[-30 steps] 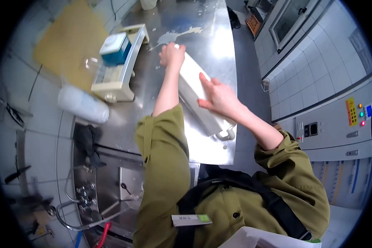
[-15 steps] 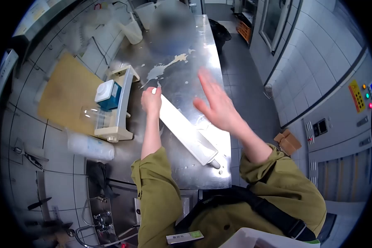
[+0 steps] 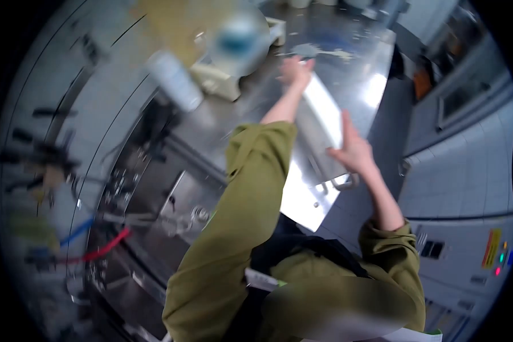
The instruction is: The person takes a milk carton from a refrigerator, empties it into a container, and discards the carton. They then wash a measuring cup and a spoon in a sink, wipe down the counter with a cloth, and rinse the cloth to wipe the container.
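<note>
A long white and silvery box-like object (image 3: 323,117) lies at a slant over the steel counter (image 3: 362,62). At its far end is my left hand (image 3: 297,72), its fingers closed round that end. My right hand (image 3: 353,149) is beside the near right part, fingers stretched out and thumb apart; whether it touches the side is not clear. Pale spilled liquid (image 3: 330,53) lies on the counter just beyond my left hand. The view is blurred by motion.
To the left are a white plastic-wrapped roll (image 3: 175,81) and a cream-coloured stand (image 3: 216,81). A steel sink (image 3: 179,202) lies at the lower left, with red (image 3: 105,246) and blue handles near it. Knives hang on the left wall. A grey control cabinet (image 3: 467,251) stands at the right.
The view has swung left and down, bringing the sink into sight. My right hand has come down to the long object's side. My left hand stays at its far end.
</note>
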`<action>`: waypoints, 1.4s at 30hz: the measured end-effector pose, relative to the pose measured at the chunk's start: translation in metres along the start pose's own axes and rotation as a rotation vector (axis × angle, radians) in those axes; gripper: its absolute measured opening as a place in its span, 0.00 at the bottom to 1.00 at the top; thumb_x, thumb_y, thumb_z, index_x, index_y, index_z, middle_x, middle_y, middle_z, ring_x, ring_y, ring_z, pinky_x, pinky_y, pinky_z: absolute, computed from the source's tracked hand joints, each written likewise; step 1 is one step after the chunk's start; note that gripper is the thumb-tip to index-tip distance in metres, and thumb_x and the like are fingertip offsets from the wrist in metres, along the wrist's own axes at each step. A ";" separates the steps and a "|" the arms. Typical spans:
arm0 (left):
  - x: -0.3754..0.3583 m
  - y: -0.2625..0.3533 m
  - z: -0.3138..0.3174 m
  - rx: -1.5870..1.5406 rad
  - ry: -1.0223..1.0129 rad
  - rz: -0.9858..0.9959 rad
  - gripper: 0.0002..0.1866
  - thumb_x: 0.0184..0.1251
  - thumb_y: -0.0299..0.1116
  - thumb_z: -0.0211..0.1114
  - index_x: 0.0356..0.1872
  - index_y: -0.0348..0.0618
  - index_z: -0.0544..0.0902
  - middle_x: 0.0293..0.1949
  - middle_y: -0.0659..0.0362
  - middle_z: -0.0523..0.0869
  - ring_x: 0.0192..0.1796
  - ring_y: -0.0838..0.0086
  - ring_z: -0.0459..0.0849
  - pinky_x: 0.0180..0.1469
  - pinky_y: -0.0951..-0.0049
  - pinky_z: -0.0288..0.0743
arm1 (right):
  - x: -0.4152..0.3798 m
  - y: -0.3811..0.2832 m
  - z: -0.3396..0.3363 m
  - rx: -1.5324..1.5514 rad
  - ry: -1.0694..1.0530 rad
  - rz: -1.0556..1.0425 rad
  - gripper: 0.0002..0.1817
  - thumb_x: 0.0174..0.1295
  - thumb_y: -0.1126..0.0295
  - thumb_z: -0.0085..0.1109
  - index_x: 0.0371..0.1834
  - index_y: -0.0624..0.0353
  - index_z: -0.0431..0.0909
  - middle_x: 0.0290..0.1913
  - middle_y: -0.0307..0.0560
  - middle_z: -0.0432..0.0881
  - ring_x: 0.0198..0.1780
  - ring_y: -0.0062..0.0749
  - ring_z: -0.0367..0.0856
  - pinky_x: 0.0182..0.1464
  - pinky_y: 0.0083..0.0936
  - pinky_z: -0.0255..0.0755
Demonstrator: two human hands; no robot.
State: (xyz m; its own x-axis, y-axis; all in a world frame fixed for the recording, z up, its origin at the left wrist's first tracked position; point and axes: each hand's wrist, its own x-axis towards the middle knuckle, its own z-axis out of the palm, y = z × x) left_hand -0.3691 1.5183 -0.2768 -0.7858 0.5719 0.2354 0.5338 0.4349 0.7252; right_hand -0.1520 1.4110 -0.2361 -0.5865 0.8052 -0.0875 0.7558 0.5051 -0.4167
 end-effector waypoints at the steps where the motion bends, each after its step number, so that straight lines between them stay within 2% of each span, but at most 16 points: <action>1: 0.005 -0.011 0.008 -0.229 0.063 0.083 0.22 0.48 0.51 0.62 0.38 0.46 0.80 0.40 0.50 0.78 0.44 0.57 0.76 0.49 0.66 0.67 | -0.001 0.005 0.002 -0.022 0.065 -0.065 0.49 0.39 0.59 0.61 0.65 0.56 0.43 0.52 0.62 0.68 0.47 0.52 0.73 0.46 0.36 0.68; 6: -0.021 -0.081 -0.074 -0.833 0.111 -0.078 0.12 0.57 0.35 0.57 0.37 0.37 0.77 0.32 0.57 0.79 0.37 0.76 0.75 0.41 0.79 0.67 | -0.007 -0.013 -0.008 -0.011 0.087 -0.115 0.45 0.35 0.67 0.61 0.63 0.50 0.50 0.40 0.60 0.76 0.38 0.52 0.76 0.42 0.37 0.69; 10: -0.033 -0.274 -0.119 -0.423 0.436 -0.172 0.06 0.53 0.30 0.57 0.31 0.41 0.79 0.30 0.55 0.80 0.34 0.69 0.78 0.38 0.71 0.70 | -0.004 -0.036 0.002 0.017 0.089 -0.289 0.45 0.35 0.68 0.60 0.62 0.50 0.51 0.38 0.62 0.76 0.36 0.52 0.76 0.41 0.37 0.69; 14: -0.051 -0.381 -0.214 0.143 0.305 -0.501 0.07 0.50 0.33 0.55 0.28 0.50 0.81 0.31 0.53 0.82 0.37 0.59 0.80 0.39 0.64 0.74 | 0.004 -0.088 0.012 0.075 -0.040 -0.291 0.44 0.36 0.67 0.60 0.62 0.49 0.51 0.36 0.60 0.76 0.36 0.51 0.76 0.40 0.36 0.69; 18: -0.034 -0.441 -0.248 0.246 0.179 -0.373 0.07 0.52 0.33 0.54 0.28 0.52 0.81 0.32 0.53 0.82 0.37 0.58 0.80 0.39 0.65 0.74 | 0.028 -0.123 0.044 0.176 -0.041 -0.357 0.45 0.35 0.69 0.62 0.63 0.46 0.51 0.36 0.58 0.77 0.36 0.46 0.77 0.41 0.33 0.69; 22: -0.080 -0.437 -0.241 -0.158 0.620 -0.283 0.05 0.52 0.29 0.58 0.30 0.44 0.80 0.26 0.53 0.81 0.30 0.66 0.80 0.34 0.70 0.71 | 0.045 -0.145 0.077 0.317 -0.111 -0.451 0.43 0.40 0.82 0.57 0.63 0.46 0.52 0.52 0.52 0.70 0.48 0.38 0.73 0.49 0.29 0.69; 25: -0.195 -0.435 -0.236 -0.282 0.847 -0.430 0.08 0.51 0.23 0.57 0.34 0.37 0.75 0.32 0.54 0.76 0.35 0.69 0.75 0.40 0.72 0.69 | 0.058 -0.162 0.076 0.247 -0.201 -0.464 0.38 0.48 0.74 0.57 0.64 0.45 0.51 0.57 0.56 0.64 0.53 0.40 0.69 0.53 0.33 0.67; 26: -0.237 -0.442 -0.230 -0.170 0.945 -0.539 0.11 0.50 0.21 0.56 0.37 0.35 0.72 0.35 0.54 0.74 0.38 0.69 0.73 0.42 0.72 0.67 | 0.048 -0.177 0.071 -0.121 0.013 -0.637 0.33 0.51 0.69 0.56 0.63 0.49 0.55 0.56 0.55 0.66 0.55 0.42 0.68 0.55 0.34 0.64; 28: -0.306 -0.473 -0.236 -0.165 1.091 -0.861 0.20 0.50 0.25 0.56 0.47 0.32 0.66 0.42 0.47 0.70 0.46 0.66 0.70 0.50 0.69 0.62 | 0.020 -0.221 0.079 -0.149 0.301 -0.792 0.27 0.53 0.65 0.57 0.58 0.54 0.63 0.50 0.53 0.71 0.52 0.41 0.71 0.53 0.34 0.65; 30: -0.341 -0.519 -0.245 -0.196 0.996 -1.138 0.25 0.55 0.34 0.56 0.51 0.31 0.62 0.47 0.43 0.69 0.50 0.64 0.69 0.54 0.65 0.60 | -0.007 -0.230 0.153 0.265 -0.065 -0.845 0.20 0.53 0.71 0.56 0.50 0.61 0.69 0.45 0.47 0.75 0.43 0.27 0.73 0.44 0.22 0.68; 33: -0.350 -0.590 -0.234 -0.738 0.815 -1.325 0.35 0.58 0.49 0.53 0.57 0.29 0.57 0.55 0.46 0.66 0.53 0.61 0.68 0.56 0.67 0.58 | -0.047 -0.344 0.319 0.462 -0.874 -0.604 0.16 0.53 0.64 0.57 0.42 0.61 0.75 0.34 0.44 0.77 0.33 0.27 0.75 0.36 0.20 0.68; 37: -0.339 -0.604 -0.227 -1.015 0.699 -1.378 0.30 0.54 0.41 0.57 0.55 0.32 0.62 0.52 0.49 0.70 0.50 0.61 0.71 0.54 0.68 0.61 | -0.031 -0.415 0.538 0.204 -0.679 -0.718 0.38 0.43 0.50 0.62 0.52 0.68 0.65 0.44 0.56 0.75 0.43 0.37 0.77 0.46 0.28 0.69; 38: -0.352 -0.618 -0.212 -0.883 0.742 -1.274 0.29 0.52 0.39 0.58 0.54 0.33 0.64 0.51 0.50 0.72 0.49 0.62 0.72 0.53 0.69 0.62 | -0.026 -0.415 0.599 0.288 -0.459 -0.793 0.31 0.44 0.53 0.62 0.47 0.65 0.71 0.41 0.55 0.77 0.39 0.37 0.78 0.44 0.28 0.69; 39: -0.326 -0.571 -0.244 -0.627 0.957 -1.474 0.21 0.52 0.32 0.55 0.48 0.35 0.69 0.46 0.51 0.75 0.47 0.68 0.73 0.50 0.69 0.64 | -0.024 -0.431 0.609 0.309 -0.738 -0.727 0.26 0.44 0.55 0.61 0.41 0.64 0.73 0.39 0.54 0.78 0.38 0.37 0.78 0.42 0.28 0.69; 40: -0.324 -0.554 -0.255 -0.618 1.014 -1.361 0.19 0.54 0.34 0.54 0.46 0.35 0.70 0.45 0.51 0.75 0.46 0.68 0.73 0.50 0.70 0.64 | -0.023 -0.444 0.614 0.317 -1.018 -0.647 0.21 0.45 0.57 0.61 0.36 0.62 0.76 0.37 0.52 0.79 0.36 0.37 0.78 0.39 0.29 0.70; 42: -0.326 -0.536 -0.269 -0.589 1.102 -1.143 0.16 0.57 0.37 0.52 0.43 0.37 0.71 0.44 0.51 0.75 0.45 0.70 0.74 0.49 0.70 0.66 | -0.035 -0.447 0.599 0.392 -0.895 -0.723 0.12 0.49 0.62 0.57 0.27 0.61 0.76 0.31 0.52 0.77 0.33 0.42 0.77 0.34 0.31 0.69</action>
State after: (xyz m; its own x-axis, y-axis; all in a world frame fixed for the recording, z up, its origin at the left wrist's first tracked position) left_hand -0.4836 0.9116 -0.5679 -0.6232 -0.6602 -0.4193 -0.4002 -0.1914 0.8962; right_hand -0.6439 0.9704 -0.5887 -0.9469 -0.2005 -0.2513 0.1230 0.4962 -0.8594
